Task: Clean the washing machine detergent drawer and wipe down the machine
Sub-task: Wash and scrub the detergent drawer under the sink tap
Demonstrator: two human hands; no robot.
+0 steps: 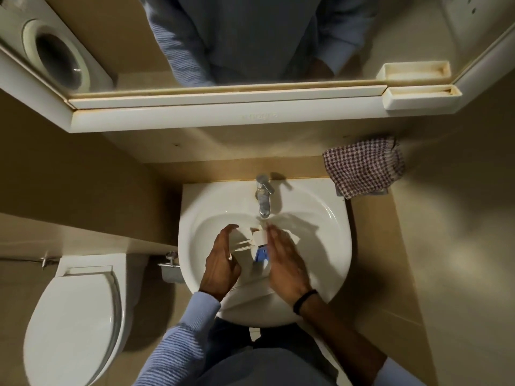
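Observation:
The white detergent drawer, with a blue insert, is held over the white sink basin just below the chrome tap. My left hand grips the drawer's left side, fingers curled round it. My right hand lies flat against the drawer's right side with straight fingers. The washing machine shows only as a reflection in the mirror at the upper left.
A checked cloth hangs on the wall right of the sink. A toilet with closed lid stands at lower left, a paper holder beside the basin. The mirror cabinet shelf juts out above.

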